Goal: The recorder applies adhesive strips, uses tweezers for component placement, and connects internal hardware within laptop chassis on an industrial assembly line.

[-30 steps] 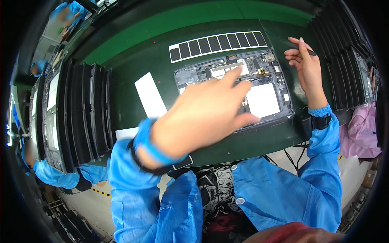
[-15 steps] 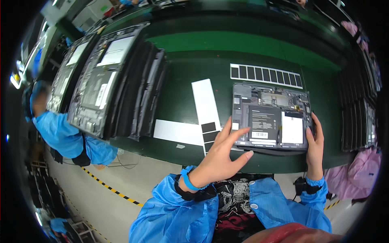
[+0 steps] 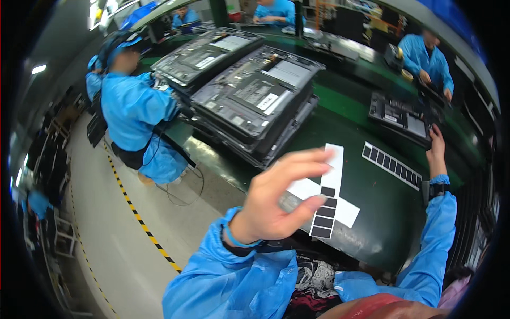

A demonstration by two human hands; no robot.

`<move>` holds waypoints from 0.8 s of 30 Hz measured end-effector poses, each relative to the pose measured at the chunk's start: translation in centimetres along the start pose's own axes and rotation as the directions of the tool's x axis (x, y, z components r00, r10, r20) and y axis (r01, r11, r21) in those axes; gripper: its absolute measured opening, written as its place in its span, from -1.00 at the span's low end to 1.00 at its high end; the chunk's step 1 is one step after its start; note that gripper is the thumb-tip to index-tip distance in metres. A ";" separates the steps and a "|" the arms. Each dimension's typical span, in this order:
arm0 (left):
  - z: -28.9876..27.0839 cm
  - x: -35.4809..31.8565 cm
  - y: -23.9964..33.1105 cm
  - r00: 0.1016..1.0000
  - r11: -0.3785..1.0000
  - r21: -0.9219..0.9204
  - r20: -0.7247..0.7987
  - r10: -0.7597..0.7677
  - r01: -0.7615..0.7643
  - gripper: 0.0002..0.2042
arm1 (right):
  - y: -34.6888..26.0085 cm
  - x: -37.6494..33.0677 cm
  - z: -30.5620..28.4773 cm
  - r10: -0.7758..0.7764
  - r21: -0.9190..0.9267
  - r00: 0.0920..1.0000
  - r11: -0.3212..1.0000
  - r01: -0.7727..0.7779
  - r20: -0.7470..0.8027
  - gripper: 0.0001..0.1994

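Observation:
My left hand (image 3: 281, 194) is raised over the near edge of the bench, fingers apart and holding nothing. Behind its fingertips lie crossed white sheets (image 3: 348, 212), one a strip carrying black rectangles (image 3: 322, 221). At the far right, my right hand (image 3: 436, 150) grips the near right corner of an opened laptop base (image 3: 390, 116) with its battery and inner parts facing up. Whether the base rests on the bench or is lifted, I cannot tell. A second white strip with black rectangles (image 3: 392, 165) lies between that base and the crossed sheets.
Two tall stacks of opened laptop bases (image 3: 255, 95) stand on the green bench (image 3: 366, 234) to the left. A co-worker in blue (image 3: 127, 101) is beside them. Across the bench another person (image 3: 427, 61) works. Yellow-black tape (image 3: 139, 220) marks the floor.
The view has swung left and up. The laptop base has gone from in front of me to farther across the bench, with my right hand on it. My left hand has come away from it.

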State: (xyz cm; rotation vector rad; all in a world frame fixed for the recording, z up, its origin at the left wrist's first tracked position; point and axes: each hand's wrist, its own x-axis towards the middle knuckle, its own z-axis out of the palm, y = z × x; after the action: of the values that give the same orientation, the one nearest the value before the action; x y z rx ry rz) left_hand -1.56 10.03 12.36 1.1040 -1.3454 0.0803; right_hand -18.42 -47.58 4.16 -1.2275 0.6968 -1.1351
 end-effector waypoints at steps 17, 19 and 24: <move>-22.6 -1.3 12.2 0.770 0.507 0.811 -0.115 0.627 -0.292 -0.12 | 4.8 4.3 -0.4 -0.113 -0.589 0.961 0.770 0.245 0.252 -0.67; -21.2 3.6 10.6 0.695 0.430 0.849 -0.108 0.710 -0.307 -0.11 | 6.0 6.0 -3.9 -0.119 -0.598 0.970 0.769 0.226 0.213 -0.75; -20.3 7.7 10.2 0.659 0.425 0.865 -0.158 0.736 -0.267 -0.08 | -0.4 -6.2 0.7 0.019 -0.383 1.000 0.923 -0.022 -0.013 -0.86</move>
State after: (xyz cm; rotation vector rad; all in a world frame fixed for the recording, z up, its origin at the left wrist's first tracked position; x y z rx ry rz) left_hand 9.16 24.85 27.85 1.1694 -1.0766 1.5259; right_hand -19.91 -41.48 3.74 -1.5401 0.9691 -1.0140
